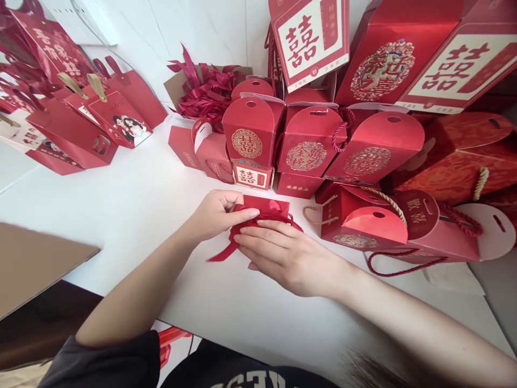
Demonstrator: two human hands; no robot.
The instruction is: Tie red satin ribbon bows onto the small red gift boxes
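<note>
A small red box (263, 202) lies on the white table, with a red ribbon (224, 252) bunched over its top and one tail trailing to the lower left. My left hand (220, 214) is at the box's left edge, its fingers curled and its thumb pressing the ribbon against them. From the right, my right hand (283, 253) lies across the box's near part, fingers together and bent over the ribbon, thumb tucked below. The near side of the box and what lies beneath my right fingers are hidden.
Stacked red gift boxes (311, 140) with cord handles stand behind. More boxes (367, 221) lie at right. Red gift bags (129, 118) stand at back left. A carton (173, 89) holds heaped dark red ribbons (205, 97). Brown cardboard (40, 264) juts in at left.
</note>
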